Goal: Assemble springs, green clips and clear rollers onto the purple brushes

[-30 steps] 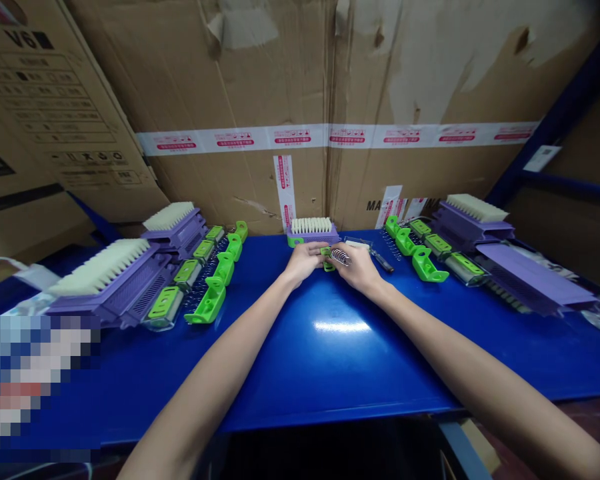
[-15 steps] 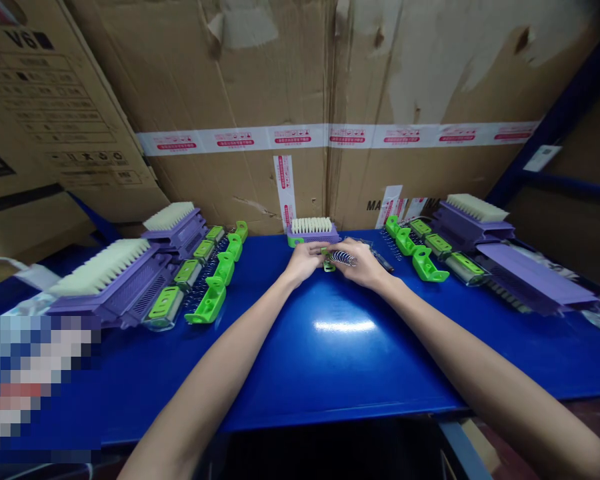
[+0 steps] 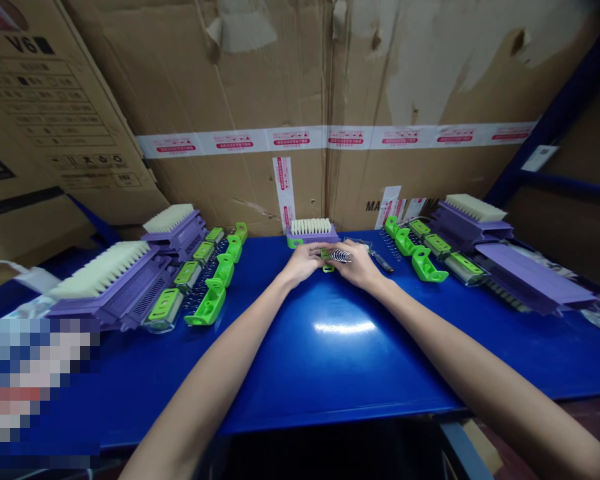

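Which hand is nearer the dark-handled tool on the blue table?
Right. The right hand is just left of the dark-handled tool; the left hand is farther left, past the right hand.

The spring [image 3: 340, 255] is silvery, the small piece [image 3: 329, 269] green, the table [image 3: 280, 373] blue, the tape [image 3: 295, 139] white printed red.

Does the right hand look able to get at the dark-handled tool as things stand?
Probably yes: the dark-handled tool lies on the blue table close beside the right hand, with nothing visible between. That hand seems to hold the coil spring, so it would likely need to let go.
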